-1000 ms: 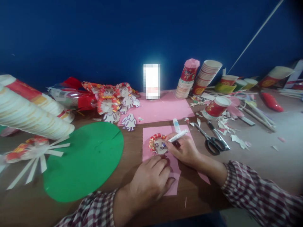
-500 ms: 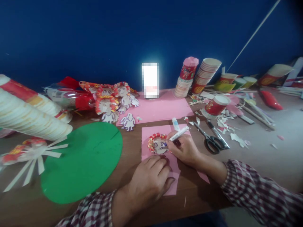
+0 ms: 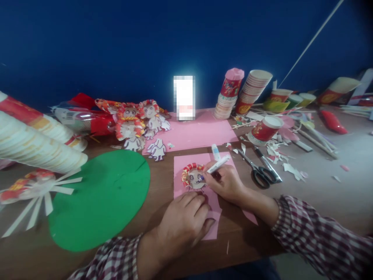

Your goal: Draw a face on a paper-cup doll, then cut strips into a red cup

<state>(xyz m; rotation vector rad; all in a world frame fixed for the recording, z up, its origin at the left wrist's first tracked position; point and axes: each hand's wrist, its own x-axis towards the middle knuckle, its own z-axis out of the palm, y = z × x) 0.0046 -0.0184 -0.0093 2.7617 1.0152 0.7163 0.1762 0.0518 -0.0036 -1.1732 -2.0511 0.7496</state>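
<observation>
My right hand [image 3: 227, 183] grips a white marker pen [image 3: 218, 165] with its purple tip down at a round paper face [image 3: 195, 182]. The face has drawn eyes and a mouth, and a red-and-yellow curled paper edge arches over it. It lies on a pink paper sheet [image 3: 178, 171]. My left hand [image 3: 183, 219] rests flat over the lower part of this sheet, just below the face, fingers laid out and slightly bent, holding nothing visible. Beyond the pen lies a white-and-blue tube [image 3: 215, 151], partly behind it.
Black scissors [image 3: 260, 175] and a dark pen [image 3: 268, 165] lie to the right, near paper scraps [image 3: 274, 151]. A green oval sheet [image 3: 101, 198] and stacked paper cups [image 3: 40, 136] are on the left. Finished-looking paper dolls [image 3: 131, 124] and a bright phone-like screen [image 3: 184, 97] stand behind.
The pen and right hand have shifted very slightly at the face's mouth, the pen's rear end tipping a little left. My left hand stays in place.
</observation>
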